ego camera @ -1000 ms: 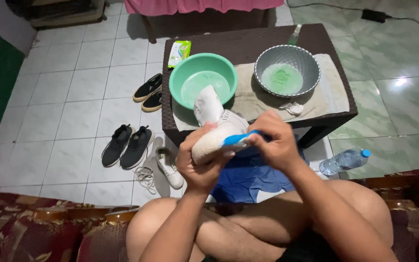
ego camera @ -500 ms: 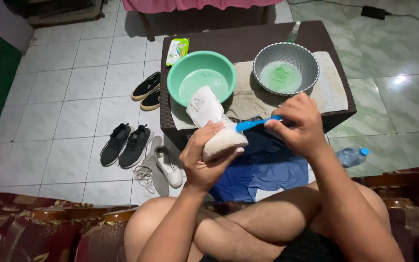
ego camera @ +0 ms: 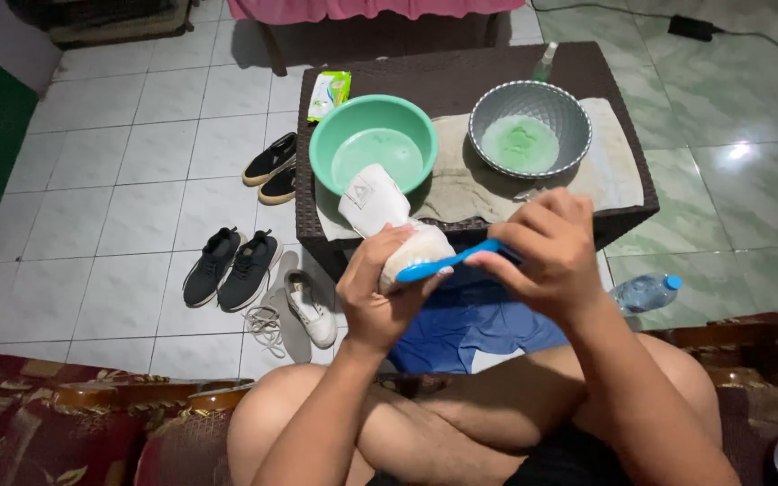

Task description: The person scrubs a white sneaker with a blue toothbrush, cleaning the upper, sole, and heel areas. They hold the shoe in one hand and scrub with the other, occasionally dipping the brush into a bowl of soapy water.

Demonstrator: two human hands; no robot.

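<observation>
Left hand (ego camera: pixel 378 292) wraps a white sneaker (ego camera: pixel 387 220) from below, fingers closed around its body, held up over the lap in front of the tabletop (ego camera: pixel 461 76) edge, tongue end pointing up toward the green basin (ego camera: pixel 374 141). Right hand (ego camera: pixel 542 256) grips a blue brush (ego camera: pixel 447 263), fingers closed on the handle, brush head touching the sneaker's side near the left-hand fingertips.

On the dark wicker tabletop: green basin with pale water, grey bowl (ego camera: pixel 529 129) with green liquid, both sitting on a beige towel (ego camera: pixel 610 166). Green-white packet (ego camera: pixel 330 93) at the far left corner, small spray bottle (ego camera: pixel 545 59) behind the grey bowl.

Blue cloth (ego camera: pixel 470 324) on the floor under the hands. Second white sneaker (ego camera: pixel 311 309) with loose laces on the tiles, a black pair (ego camera: pixel 231 267) just beside it, another dark pair (ego camera: pixel 274 168) nearer the table. Plastic water bottle (ego camera: pixel 646 291) lies on the floor to the right.
</observation>
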